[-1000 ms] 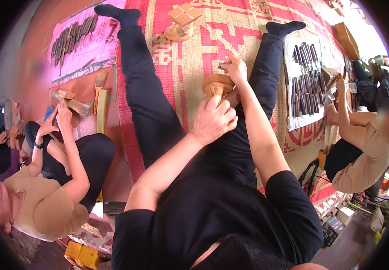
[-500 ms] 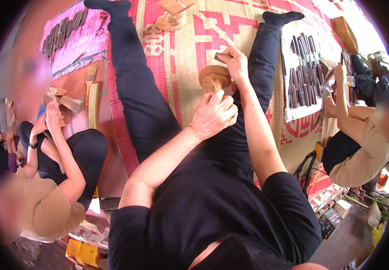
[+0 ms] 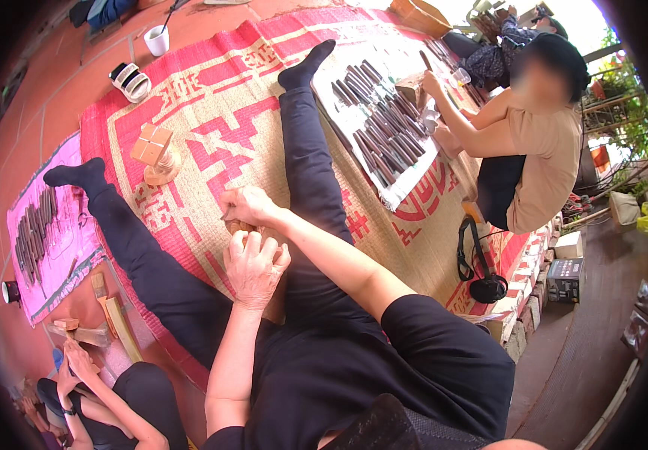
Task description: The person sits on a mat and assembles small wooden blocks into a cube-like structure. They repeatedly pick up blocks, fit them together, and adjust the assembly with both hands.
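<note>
My left hand is closed around a carved wooden piece between my legs; most of the wood is hidden behind the fingers. Just beyond it, my right hand bends over the far end of the wood, its fingers pinched on a small flat dark piece. Only an edge of that piece shows, so its material is unclear. Farther off on the patterned mat stands another carved wooden piece with a square block on top.
Several dark-handled carving tools lie on a white cloth at the right, more on a pink cloth at the left. Co-workers sit at the right and lower left. A white cup and sandals are beyond the mat.
The view has swung to the right. My right hand has come down from above the wooden piece to its far end, close to my left hand, and the wood is now mostly covered.
</note>
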`<state>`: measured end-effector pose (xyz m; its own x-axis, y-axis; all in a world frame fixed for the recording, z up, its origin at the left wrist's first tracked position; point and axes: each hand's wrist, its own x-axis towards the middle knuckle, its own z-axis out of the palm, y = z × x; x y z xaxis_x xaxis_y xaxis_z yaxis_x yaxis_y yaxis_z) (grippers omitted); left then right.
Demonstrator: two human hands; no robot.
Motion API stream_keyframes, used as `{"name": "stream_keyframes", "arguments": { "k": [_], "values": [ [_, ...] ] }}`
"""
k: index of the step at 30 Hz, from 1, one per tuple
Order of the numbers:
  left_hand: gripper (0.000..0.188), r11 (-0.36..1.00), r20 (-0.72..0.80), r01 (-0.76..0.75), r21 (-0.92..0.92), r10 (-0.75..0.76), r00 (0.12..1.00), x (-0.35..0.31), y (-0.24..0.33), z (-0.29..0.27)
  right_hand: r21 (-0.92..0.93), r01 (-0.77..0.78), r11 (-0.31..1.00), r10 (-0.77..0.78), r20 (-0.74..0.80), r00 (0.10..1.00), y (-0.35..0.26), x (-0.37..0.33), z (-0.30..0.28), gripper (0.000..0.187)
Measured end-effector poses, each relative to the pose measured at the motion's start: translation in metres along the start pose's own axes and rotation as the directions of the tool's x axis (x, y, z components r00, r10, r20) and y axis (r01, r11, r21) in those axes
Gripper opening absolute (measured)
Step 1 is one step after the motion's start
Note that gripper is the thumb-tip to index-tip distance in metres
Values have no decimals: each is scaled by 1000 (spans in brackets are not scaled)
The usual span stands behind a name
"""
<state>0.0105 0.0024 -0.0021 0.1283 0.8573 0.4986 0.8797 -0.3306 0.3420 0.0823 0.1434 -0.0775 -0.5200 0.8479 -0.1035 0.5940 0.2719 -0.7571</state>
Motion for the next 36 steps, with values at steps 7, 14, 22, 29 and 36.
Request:
{"name": "stream_keyframes", "arguments": {
  "k": [7, 14, 22, 29, 36],
  "values": [
    [25, 999, 32, -28, -34, 29, 999, 9, 1, -5, -266, -60, 962, 16, -164, 986, 23, 32, 18, 22],
    [24, 999, -10, -31, -21, 31, 999, 4, -3, -1, -73, -23, 997, 38, 207, 978, -18, 13, -8, 17],
    [23, 999, 11, 21, -26, -20, 1000, 3, -7, -9, 19, 13, 1000, -12, -30, 999, -4, 21, 11, 21],
    [22, 999, -34, 12, -38, -13, 999, 9, -10, -7, -169, -93, 981, 49, -247, 968, 35, 32, 16, 26],
    [17, 990, -72, 105, -90, -111, 991, 4, -21, -10, 50, 34, 998, -28, -120, 992, 13, 6, 0, 26]
  ]
}}
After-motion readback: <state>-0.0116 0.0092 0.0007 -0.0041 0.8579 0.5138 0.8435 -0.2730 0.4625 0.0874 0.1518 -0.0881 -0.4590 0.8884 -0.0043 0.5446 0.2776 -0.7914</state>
